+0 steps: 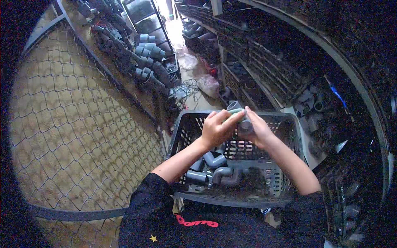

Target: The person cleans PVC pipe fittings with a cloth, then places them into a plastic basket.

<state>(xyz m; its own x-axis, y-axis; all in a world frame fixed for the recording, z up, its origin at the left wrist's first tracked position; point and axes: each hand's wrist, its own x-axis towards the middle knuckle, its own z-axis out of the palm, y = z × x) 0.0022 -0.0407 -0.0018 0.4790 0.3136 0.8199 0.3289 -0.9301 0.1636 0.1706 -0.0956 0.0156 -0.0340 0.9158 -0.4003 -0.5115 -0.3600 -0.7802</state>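
Note:
Above the far half of a black plastic crate [188, 198], my two hands meet around a grey pipe fitting [233, 105]. My right hand [259, 129] is closed on the fitting from the right. Fingers of my left hand [218, 129] press a light green cloth-like piece [234, 112] against it; most of that piece is hidden under them. Down in the crate lie several grey pipe elbows, among them one elbow [215, 160] below my left wrist. A curved fitting [223, 172] and a straight-looking piece [196, 176] rest nearby.
Chain-link mesh [74, 124] in a metal frame stands to the left. Many grey fittings [149, 51] are heaped behind it. Dark racks of crates [269, 53] line the right side, with loose fittings [310, 105] below. Plastic bags [208, 84] and tangled cord lie on the aisle floor.

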